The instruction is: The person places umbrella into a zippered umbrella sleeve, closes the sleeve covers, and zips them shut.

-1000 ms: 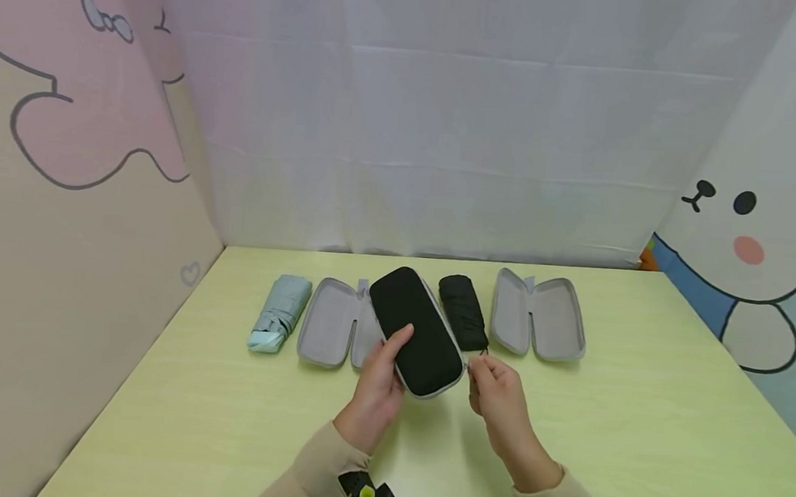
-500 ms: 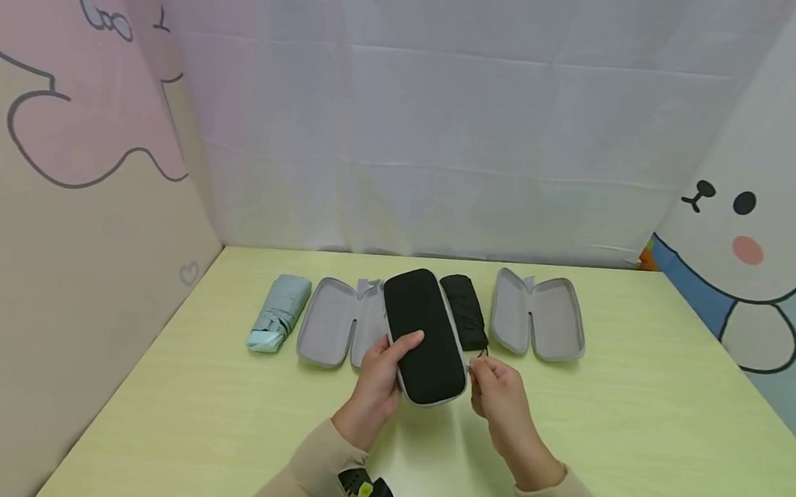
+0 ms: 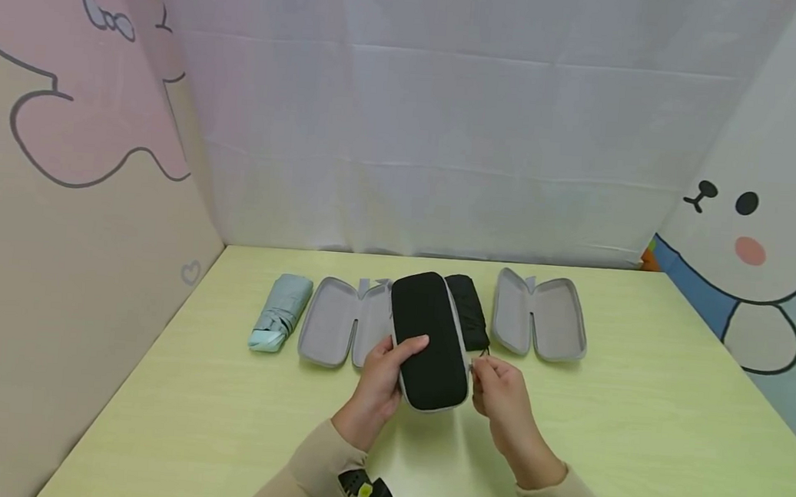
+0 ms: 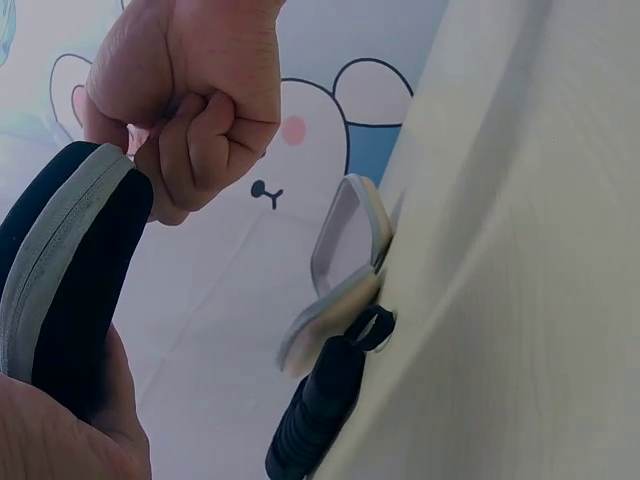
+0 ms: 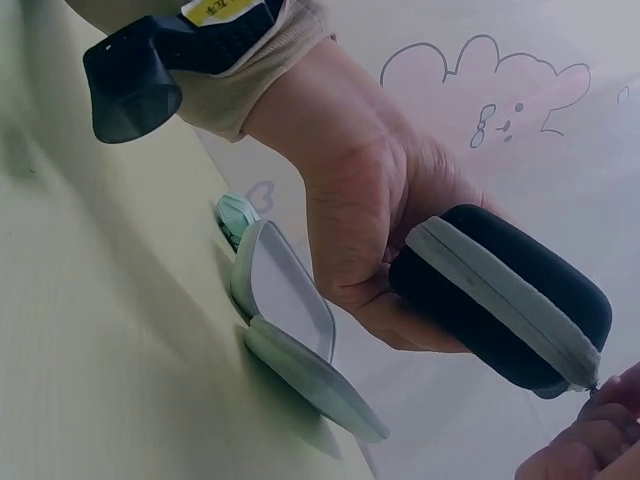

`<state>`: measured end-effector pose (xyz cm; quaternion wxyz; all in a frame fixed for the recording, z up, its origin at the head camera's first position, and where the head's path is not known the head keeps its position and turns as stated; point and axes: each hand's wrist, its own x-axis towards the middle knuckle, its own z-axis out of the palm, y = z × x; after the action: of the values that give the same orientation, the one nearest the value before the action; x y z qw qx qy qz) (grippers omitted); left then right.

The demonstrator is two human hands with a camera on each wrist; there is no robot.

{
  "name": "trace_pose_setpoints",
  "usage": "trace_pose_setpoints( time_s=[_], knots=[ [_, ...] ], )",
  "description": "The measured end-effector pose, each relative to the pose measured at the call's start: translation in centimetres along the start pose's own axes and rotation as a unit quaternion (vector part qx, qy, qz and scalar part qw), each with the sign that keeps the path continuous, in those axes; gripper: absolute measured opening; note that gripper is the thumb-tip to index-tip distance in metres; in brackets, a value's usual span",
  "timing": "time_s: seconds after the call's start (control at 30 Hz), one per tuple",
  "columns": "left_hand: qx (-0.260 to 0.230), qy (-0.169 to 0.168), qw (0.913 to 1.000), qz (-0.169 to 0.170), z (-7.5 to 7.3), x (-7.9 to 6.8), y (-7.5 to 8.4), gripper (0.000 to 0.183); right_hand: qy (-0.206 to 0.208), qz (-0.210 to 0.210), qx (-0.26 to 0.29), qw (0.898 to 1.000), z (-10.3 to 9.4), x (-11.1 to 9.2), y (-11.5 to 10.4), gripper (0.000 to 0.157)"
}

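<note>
A black zip case (image 3: pixel 430 312) with a grey zip band is held above the table, its top and bottom halves together. My left hand (image 3: pixel 376 389) grips its left side, thumb lying across the black face. At the case's lower right corner my right hand (image 3: pixel 503 402) pinches the zip pull, which the fingertips mostly hide. In the right wrist view the zip band (image 5: pixel 505 295) runs along the case's edge up to the right fingers (image 5: pixel 590 440). The left wrist view has the right hand (image 4: pixel 190 110) curled at the case's far end.
Behind the held case, a grey case (image 3: pixel 326 324) lies spread open, partly covered. A second spread grey case (image 3: pixel 559 321) is at the right. A folded light-blue umbrella (image 3: pixel 280 313) lies far left; a folded black umbrella (image 3: pixel 471 315) lies between the cases.
The black case has turned more upright and shifted slightly right and towards me in the left hand. The right hand keeps its pinch at the corner, moving only a little.
</note>
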<state>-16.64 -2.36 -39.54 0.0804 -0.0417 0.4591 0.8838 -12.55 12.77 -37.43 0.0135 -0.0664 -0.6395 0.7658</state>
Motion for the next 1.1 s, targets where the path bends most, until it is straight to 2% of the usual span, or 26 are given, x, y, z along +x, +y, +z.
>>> trace_pose_setpoints(
  time_s=[0.27, 0.47, 0.63, 0.83, 1.1],
  knots=[
    [0.009, -0.021, 0.9997, -0.005, -0.2, -0.3, -0.1, 0.035, 0.001, 0.003, -0.005, 1.0, -0.1, 0.0, 0.0, 0.034],
    [0.02, -0.04, 0.9985, -0.03, -0.2, -0.8, -0.6, 0.033, 0.009, -0.006, -0.006, 1.0, -0.3, 0.1, -0.2, 0.034],
    [0.028, -0.037, 0.9985, -0.028, -0.3, -0.8, -0.6, 0.034, 0.006, 0.0, -0.005, 1.0, -0.4, 0.1, -0.2, 0.034],
    [0.037, -0.058, 0.9971, -0.031, -0.7, -0.7, -0.4, 0.035, 0.003, -0.004, -0.007, 1.0, -0.3, 0.2, -0.3, 0.035],
    [0.064, -0.089, 0.992, -0.062, -0.8, -1.2, -0.7, 0.036, 0.013, -0.025, 0.01, 1.0, -0.8, 0.6, -0.7, 0.037]
  ],
)
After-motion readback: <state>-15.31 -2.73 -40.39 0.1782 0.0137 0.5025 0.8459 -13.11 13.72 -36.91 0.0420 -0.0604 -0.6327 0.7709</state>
